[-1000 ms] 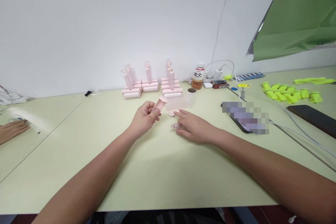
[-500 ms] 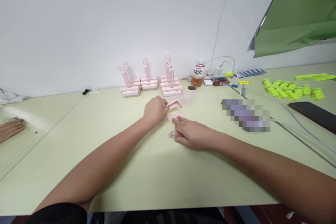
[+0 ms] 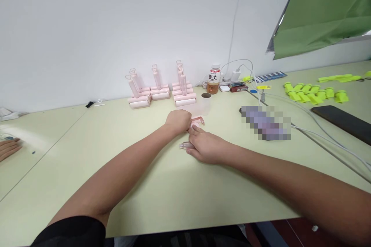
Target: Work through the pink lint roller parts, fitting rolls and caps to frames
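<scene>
My left hand [image 3: 179, 120] is closed on one end of a pink angled plastic piece [image 3: 198, 119], whose bent far end sticks out to the right. Just below it lies a pale pink round piece [image 3: 195, 125], touched by the fingertips of my right hand [image 3: 207, 146]. A clear tube with a narrow tip [image 3: 185, 145] pokes out to the left from under my right hand, held by thumb and fingers. My two hands almost meet, and the left one partly covers the pink pieces.
Several pink lint rollers [image 3: 160, 93] with heart-topped handles stand by the wall. A drink bottle [image 3: 213, 79], a hole in the table [image 3: 206, 95], a blurred phone-like object [image 3: 263, 123], white cables and yellow-green plastic parts [image 3: 315, 92] are to the right. Another person's hand [image 3: 10, 148] rests far left.
My left hand has brought the pink angled piece down and right, over the pink round pieces beside my right hand. The camera view has shifted slightly.
</scene>
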`<state>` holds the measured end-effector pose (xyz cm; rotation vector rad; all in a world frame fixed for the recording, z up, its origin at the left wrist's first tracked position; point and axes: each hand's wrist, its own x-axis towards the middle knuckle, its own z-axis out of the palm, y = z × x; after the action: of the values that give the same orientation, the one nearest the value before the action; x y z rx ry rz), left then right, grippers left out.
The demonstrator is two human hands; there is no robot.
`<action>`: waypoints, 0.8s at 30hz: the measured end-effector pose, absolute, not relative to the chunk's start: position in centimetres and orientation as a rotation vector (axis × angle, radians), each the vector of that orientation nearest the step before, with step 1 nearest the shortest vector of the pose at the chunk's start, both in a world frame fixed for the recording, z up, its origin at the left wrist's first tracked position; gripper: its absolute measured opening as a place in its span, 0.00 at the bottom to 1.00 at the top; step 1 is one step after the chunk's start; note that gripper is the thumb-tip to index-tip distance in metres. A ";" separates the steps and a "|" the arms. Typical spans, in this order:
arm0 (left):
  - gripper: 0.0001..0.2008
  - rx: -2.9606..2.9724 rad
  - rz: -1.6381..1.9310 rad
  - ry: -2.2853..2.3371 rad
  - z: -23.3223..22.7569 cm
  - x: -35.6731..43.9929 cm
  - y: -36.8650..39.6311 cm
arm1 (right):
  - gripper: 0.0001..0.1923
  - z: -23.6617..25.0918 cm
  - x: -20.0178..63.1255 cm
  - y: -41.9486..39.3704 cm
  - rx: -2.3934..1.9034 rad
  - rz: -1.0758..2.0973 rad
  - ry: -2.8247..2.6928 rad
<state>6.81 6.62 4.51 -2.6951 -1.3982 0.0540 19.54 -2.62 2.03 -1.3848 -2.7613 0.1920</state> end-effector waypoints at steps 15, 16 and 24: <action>0.13 -2.698 0.005 -1.222 3.6 6.6 7.3 | 0.23 2.2 19.9 -0.9 -1.399 0.161 -2.641; 0.13 -2.691 -0.008 -1.218 3.4 6.5 7.3 | 0.23 2.2 19.9 -0.9 -1.413 0.160 -2.640; 0.11 -2.642 -0.091 -1.212 3.0 5.7 7.2 | 0.25 2.1 20.1 -0.8 -1.489 0.191 -2.630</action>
<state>5.69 7.22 2.96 -2.6424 -1.2124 -0.0909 20.07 -0.80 2.13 -1.4892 -2.6302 0.1909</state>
